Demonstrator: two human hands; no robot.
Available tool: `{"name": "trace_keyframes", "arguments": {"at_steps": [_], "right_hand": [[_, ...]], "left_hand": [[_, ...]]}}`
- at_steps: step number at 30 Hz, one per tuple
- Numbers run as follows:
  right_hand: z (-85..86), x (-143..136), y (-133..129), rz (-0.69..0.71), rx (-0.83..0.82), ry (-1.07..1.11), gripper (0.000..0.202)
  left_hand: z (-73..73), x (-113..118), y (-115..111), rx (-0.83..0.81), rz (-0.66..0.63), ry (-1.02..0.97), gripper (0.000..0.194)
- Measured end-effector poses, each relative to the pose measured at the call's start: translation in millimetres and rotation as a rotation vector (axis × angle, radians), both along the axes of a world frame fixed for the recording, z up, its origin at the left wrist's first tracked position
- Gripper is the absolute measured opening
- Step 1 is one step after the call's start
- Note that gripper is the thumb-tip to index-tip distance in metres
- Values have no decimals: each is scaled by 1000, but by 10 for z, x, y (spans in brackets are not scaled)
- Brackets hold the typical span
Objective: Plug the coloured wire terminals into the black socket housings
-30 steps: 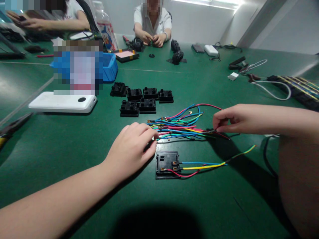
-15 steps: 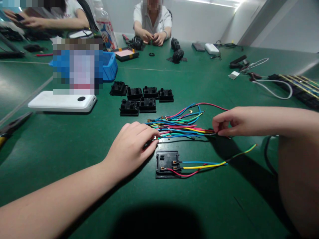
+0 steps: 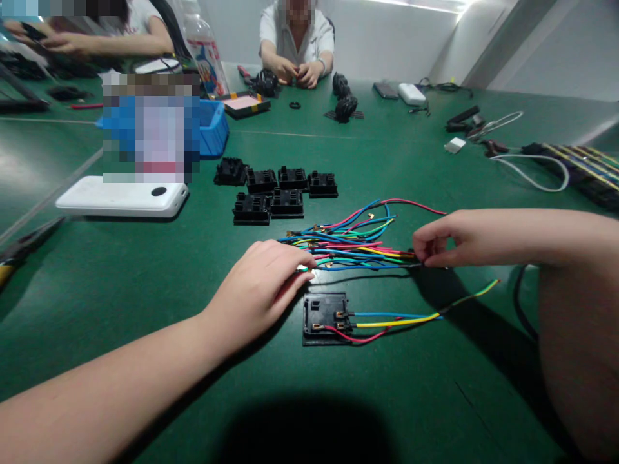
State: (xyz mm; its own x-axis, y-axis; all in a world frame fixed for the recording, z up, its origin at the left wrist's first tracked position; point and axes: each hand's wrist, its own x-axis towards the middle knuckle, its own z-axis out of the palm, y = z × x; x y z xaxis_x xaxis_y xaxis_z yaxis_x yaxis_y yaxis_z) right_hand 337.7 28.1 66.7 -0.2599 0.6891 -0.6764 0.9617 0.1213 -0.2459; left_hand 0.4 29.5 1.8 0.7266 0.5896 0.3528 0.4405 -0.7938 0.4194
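A bundle of coloured wires (image 3: 348, 251), blue, red, green and yellow with metal terminals at the ends, lies across the green table. At its left end, my left hand (image 3: 264, 277) is closed, thumb and fingertips around the terminal end of a wire. My right hand (image 3: 439, 243) pinches wire at the other end between thumb and fingers; its curled fingers partly hide the wire tips. Just in front of the bundle lies a black square socket panel (image 3: 325, 309), back up, with a blue, a yellow and a red wire joined to its terminals.
Several black socket parts (image 3: 289, 203) sit behind the bundle. To the left are a white power bank (image 3: 120, 196), pliers (image 3: 24, 248) and a blue basket (image 3: 213, 132). A terminal strip bundle (image 3: 575, 171) lies at the right. Two people (image 3: 297, 45) work across the table.
My left hand has shifted slightly right along the wires, and its thumb and fingertips are closer together. My right hand has hardly moved.
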Motion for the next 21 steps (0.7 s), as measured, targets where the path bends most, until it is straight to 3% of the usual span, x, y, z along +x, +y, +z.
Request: {"name": "trace_keyframes", "arguments": {"at_steps": [15, 18, 21], "right_hand": [[8, -124, -5, 20, 27, -10, 31], [35, -96, -12, -17, 7, 24, 35], [78, -116, -19, -104, -15, 85, 45]], "left_hand": [[31, -11, -12, 57, -82, -12, 15], [47, -14, -26, 64, -19, -25, 14], [34, -18, -19, -26, 139, -87, 12]]}}
